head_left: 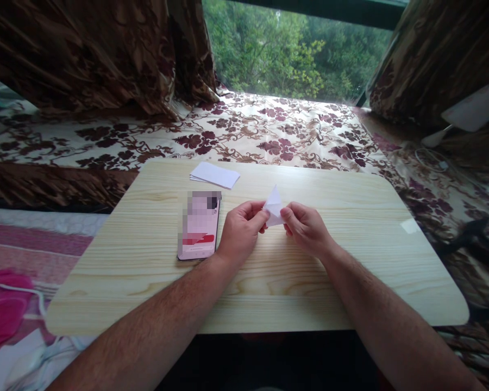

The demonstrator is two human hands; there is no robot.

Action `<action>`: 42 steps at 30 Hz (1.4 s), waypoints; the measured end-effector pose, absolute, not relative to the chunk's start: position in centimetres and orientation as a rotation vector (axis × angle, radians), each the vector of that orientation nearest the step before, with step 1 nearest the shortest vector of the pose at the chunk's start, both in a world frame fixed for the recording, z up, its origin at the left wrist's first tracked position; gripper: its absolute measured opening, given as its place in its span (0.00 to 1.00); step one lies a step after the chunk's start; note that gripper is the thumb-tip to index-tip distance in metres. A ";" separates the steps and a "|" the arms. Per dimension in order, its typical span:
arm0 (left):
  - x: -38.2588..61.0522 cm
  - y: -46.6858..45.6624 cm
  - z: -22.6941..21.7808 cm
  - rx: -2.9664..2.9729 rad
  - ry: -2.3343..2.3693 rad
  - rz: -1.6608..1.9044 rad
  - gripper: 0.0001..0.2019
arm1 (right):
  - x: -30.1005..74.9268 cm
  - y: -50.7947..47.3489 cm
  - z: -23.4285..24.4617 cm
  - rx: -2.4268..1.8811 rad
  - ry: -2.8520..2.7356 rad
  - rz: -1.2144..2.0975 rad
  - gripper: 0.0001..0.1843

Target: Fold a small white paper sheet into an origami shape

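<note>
A small folded piece of white paper with a pointed top is held up between both hands, above the middle of the wooden table. My left hand pinches its left side between thumb and fingers. On the opposite edge, my right hand is closed with the thumb pressed against the paper. The fingers behind the paper are partly hidden. Just left of my left hand lies a smartphone with its screen lit and partly blurred.
A stack of white paper sheets lies at the table's back left. Behind the table runs a ledge with floral cloth below a window. A white device with a cable is on the right; pink cloth lies at the left.
</note>
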State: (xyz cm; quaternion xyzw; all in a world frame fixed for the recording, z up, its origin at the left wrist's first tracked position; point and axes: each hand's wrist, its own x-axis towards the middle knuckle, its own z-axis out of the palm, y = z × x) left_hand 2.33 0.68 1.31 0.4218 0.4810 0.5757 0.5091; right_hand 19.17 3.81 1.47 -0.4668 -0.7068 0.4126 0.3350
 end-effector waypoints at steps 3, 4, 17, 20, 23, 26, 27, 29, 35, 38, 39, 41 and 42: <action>2.3 0.7 1.4 1.012 1.193 1.380 0.13 | 19.0 3.6 1.5 -1.204 -1.867 1.077 0.24; 2.3 0.7 1.5 1.017 1.206 1.379 0.13 | 18.9 3.6 1.5 -1.194 -1.860 1.084 0.23; 2.2 0.7 1.3 1.043 1.268 1.415 0.12 | 18.4 3.2 1.7 -1.084 -1.732 1.128 0.27; 2.2 0.7 1.3 1.054 1.275 1.404 0.13 | 18.4 3.1 1.6 -1.105 -1.788 1.055 0.26; 2.3 0.6 1.4 1.088 1.285 1.395 0.12 | 18.4 3.0 1.8 -1.108 -1.737 1.058 0.13; 2.4 0.5 1.4 1.107 1.282 1.381 0.12 | 18.5 3.3 2.1 -1.115 -1.638 1.086 0.11; 2.4 0.5 1.4 1.105 1.281 1.374 0.12 | 18.6 3.3 2.2 -1.120 -1.610 1.097 0.12; 2.5 0.4 1.4 1.091 1.279 1.366 0.12 | 18.7 3.4 2.4 -1.130 -1.564 1.118 0.13; 2.5 0.5 1.4 1.035 1.248 1.396 0.11 | 18.6 3.1 2.7 -1.120 -1.534 1.159 0.13; 2.5 0.6 1.4 1.027 1.251 1.404 0.10 | 18.6 3.0 2.9 -1.135 -1.515 1.157 0.11; 2.5 0.6 1.5 1.026 1.247 1.409 0.10 | 18.6 3.0 2.9 -1.142 -1.500 1.166 0.11; 2.6 0.5 1.5 1.027 1.229 1.420 0.10 | 18.7 3.2 2.9 -1.144 -1.457 1.222 0.11; 2.6 0.5 1.6 1.028 1.218 1.421 0.09 | 18.8 3.3 2.9 -1.138 -1.433 1.261 0.11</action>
